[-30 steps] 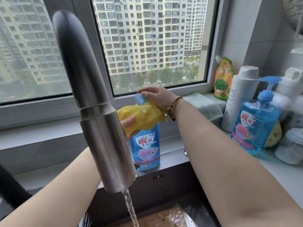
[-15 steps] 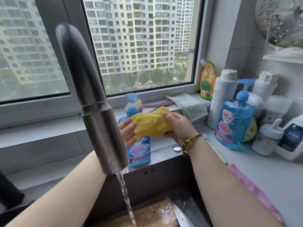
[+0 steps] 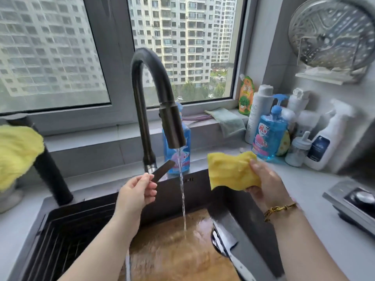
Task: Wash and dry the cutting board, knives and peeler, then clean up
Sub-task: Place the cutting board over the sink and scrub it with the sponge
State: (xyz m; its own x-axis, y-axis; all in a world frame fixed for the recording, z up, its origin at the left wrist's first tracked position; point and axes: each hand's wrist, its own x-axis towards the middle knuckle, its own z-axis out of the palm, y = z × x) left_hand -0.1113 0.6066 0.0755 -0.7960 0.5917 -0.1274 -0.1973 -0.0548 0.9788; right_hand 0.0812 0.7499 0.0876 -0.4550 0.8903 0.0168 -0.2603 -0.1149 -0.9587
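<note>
Sink (image 3: 166,205) below the window (image 3: 182,47), water (image 3: 182,199) pouring onto the cutting board (image 3: 174,254); left hand (image 3: 136,193) pinching the faucet lever (image 3: 164,168) in its fingers (image 3: 151,183), right hand (image 3: 266,184) clutching a yellow cloth (image 3: 229,171).

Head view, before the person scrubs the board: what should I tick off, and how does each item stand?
1. Yellow sponge held by the right hand: ok, gripped.
2. Cutting board lying in the sink: ok.
3. Water running onto the board: ok.
4. Left hand at the faucet lever: ok, pinching its end.
5. Knife clear of the scrubbing path: not ok, it lies at the board's right edge.
6. Soap on the sponge: cannot tell.
</note>
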